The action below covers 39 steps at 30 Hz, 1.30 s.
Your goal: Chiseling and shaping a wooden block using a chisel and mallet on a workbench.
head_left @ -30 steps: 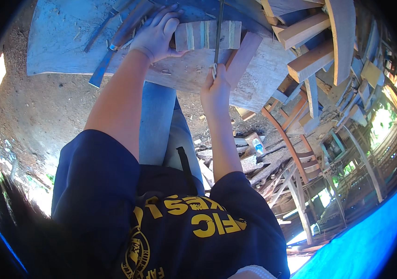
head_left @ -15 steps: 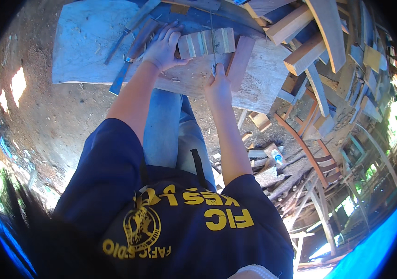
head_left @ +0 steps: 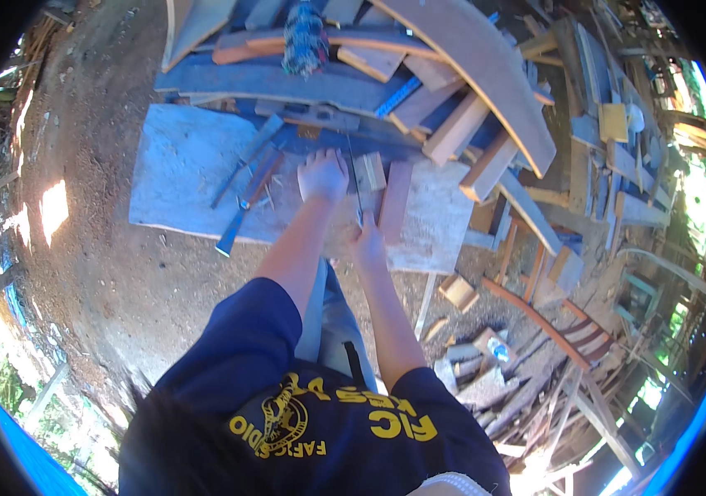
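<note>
Saw clasped in right hand, just beside wood block on bench. Left hand curled near saw, grasp unclear. Possible cut there from a sideways slip.

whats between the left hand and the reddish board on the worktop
In the head view, a thin blade, then a small wooden block, lie between the left hand and the reddish board.

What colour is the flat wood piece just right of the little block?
Reddish-brown: the flat wood piece shows best in the head view.
</note>
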Each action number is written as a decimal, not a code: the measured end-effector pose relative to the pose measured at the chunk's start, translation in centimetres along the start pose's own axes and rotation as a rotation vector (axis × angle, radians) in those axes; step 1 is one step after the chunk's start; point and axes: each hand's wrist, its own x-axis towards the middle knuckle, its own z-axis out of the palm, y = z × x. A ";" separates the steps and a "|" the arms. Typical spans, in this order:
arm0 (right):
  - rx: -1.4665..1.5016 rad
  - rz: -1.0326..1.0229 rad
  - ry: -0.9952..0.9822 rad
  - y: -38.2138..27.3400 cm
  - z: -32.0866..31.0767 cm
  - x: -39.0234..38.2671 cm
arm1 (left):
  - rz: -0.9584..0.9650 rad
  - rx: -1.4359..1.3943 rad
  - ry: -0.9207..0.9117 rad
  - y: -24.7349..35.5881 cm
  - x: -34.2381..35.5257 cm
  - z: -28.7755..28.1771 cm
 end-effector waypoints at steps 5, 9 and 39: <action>0.031 0.020 -0.045 -0.7 -1.7 -3.6 | -0.019 -0.026 0.054 -0.8 0.0 -0.2; -0.010 -0.008 -0.038 0.3 -2.3 -4.2 | -0.038 -0.012 0.045 -0.2 0.2 -0.5; 0.033 -0.011 0.051 1.0 -1.2 -4.4 | -0.060 0.002 -0.014 0.4 0.4 -0.9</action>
